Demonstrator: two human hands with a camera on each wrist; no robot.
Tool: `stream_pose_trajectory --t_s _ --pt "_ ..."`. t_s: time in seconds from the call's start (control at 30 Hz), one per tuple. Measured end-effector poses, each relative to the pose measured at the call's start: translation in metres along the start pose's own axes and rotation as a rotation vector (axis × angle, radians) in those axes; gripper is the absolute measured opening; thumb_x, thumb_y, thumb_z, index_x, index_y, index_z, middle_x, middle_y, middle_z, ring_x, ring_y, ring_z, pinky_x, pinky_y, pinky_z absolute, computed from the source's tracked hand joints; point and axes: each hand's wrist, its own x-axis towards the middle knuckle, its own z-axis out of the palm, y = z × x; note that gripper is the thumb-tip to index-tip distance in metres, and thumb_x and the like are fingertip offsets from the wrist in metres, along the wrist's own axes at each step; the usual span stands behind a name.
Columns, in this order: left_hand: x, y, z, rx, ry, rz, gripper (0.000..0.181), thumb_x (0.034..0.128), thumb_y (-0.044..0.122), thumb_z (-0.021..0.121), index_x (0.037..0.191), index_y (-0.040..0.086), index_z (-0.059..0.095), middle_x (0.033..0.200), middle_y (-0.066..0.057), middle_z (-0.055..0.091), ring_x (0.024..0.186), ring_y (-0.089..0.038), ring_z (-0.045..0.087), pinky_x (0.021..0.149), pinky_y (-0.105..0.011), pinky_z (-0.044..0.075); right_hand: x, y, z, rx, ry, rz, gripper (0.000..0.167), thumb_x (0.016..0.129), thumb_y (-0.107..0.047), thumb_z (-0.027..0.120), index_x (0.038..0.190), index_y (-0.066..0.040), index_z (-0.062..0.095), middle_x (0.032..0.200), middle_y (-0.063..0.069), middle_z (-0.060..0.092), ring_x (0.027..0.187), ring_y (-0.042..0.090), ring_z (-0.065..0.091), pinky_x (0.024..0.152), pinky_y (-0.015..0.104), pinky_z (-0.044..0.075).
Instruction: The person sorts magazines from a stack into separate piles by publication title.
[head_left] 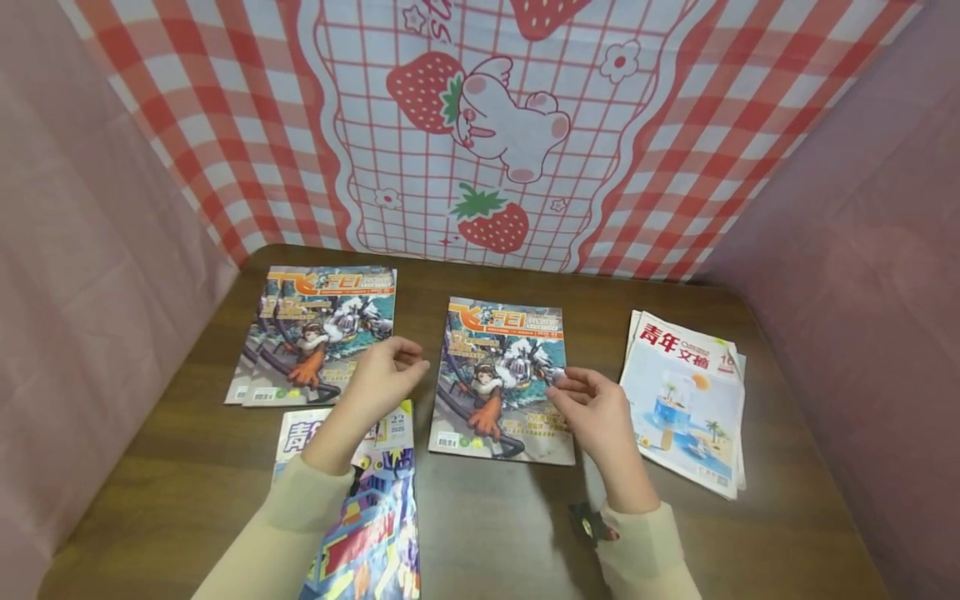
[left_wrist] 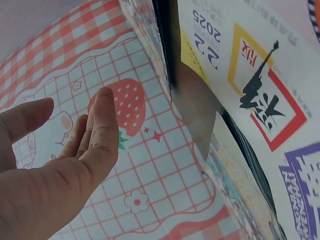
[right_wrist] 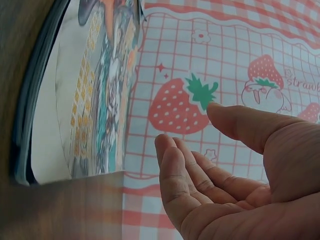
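Note:
A comic magazine with an orange "FEI" title lies face up in the middle of the table. My right hand hovers at its right edge, fingers loosely bent. In the right wrist view, the hand holds nothing, and a gap separates its fingertips from the magazine. My left hand is between the middle magazine and two overlapping matching magazines at the left. Its thumb and fingers are apart with nothing between them in the left wrist view. Below it lies a colourful magazine, partly hidden by the left forearm.
At the right lies a small stack of magazines, a beach-and-popsicle cover on top, slightly skewed. A red-checked strawberry cloth hangs behind the brown wooden table. Pink cloth hangs at both sides.

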Motion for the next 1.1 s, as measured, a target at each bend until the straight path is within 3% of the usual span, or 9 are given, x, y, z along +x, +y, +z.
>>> stream_pose_trajectory --t_s 0.3,0.6,0.8,1.0,1.1 --pt "0.020 -0.003 0.009 0.085 -0.024 -0.018 0.030 0.0902 0.012 0.072 0.112 -0.008 0.068 0.098 -0.014 0.071 0.091 -0.030 0.067 0.083 -0.042 0.057 0.017 0.007 -0.006 -0.064 -0.046 0.053 0.049 0.093 -0.015 0.076 0.132 0.010 0.059 0.115 0.022 0.069 0.105 0.034 0.068 0.081 0.036 0.058" --pt "0.042 -0.008 0.016 0.046 -0.094 -0.127 0.028 0.0930 0.014 0.071 0.113 -0.006 0.068 0.098 -0.014 0.071 0.083 -0.025 0.069 0.079 -0.039 0.057 0.033 0.016 -0.008 -0.118 -0.073 0.100 0.057 0.093 -0.017 0.076 0.135 0.014 0.054 0.119 0.027 0.067 0.109 0.038 0.066 0.090 0.046 0.056" --pt "0.053 -0.011 0.022 0.091 -0.094 -0.176 0.028 0.0925 0.015 0.071 0.112 -0.005 0.070 0.095 -0.014 0.072 0.080 -0.023 0.069 0.083 -0.040 0.055 0.046 0.020 -0.011 -0.216 -0.095 0.127 0.056 0.093 -0.023 0.075 0.132 0.013 0.057 0.121 0.028 0.066 0.111 0.040 0.064 0.092 0.051 0.053" --pt "0.061 -0.015 0.028 -0.038 -0.140 -0.267 0.028 0.0937 0.007 0.069 0.114 -0.012 0.066 0.096 -0.020 0.069 0.072 -0.024 0.070 0.068 -0.032 0.060 0.054 0.022 -0.010 -0.267 -0.114 0.190 0.052 0.091 -0.025 0.076 0.125 0.012 0.062 0.116 0.028 0.068 0.106 0.040 0.065 0.088 0.052 0.054" --pt "0.063 -0.017 0.030 -0.097 -0.162 -0.306 0.028 0.0944 0.004 0.068 0.115 -0.015 0.064 0.099 -0.022 0.068 0.069 -0.024 0.069 0.067 -0.032 0.061 0.057 0.023 -0.008 -0.277 -0.111 0.205 0.048 0.091 -0.025 0.077 0.121 0.010 0.066 0.113 0.026 0.069 0.104 0.040 0.066 0.087 0.052 0.054"
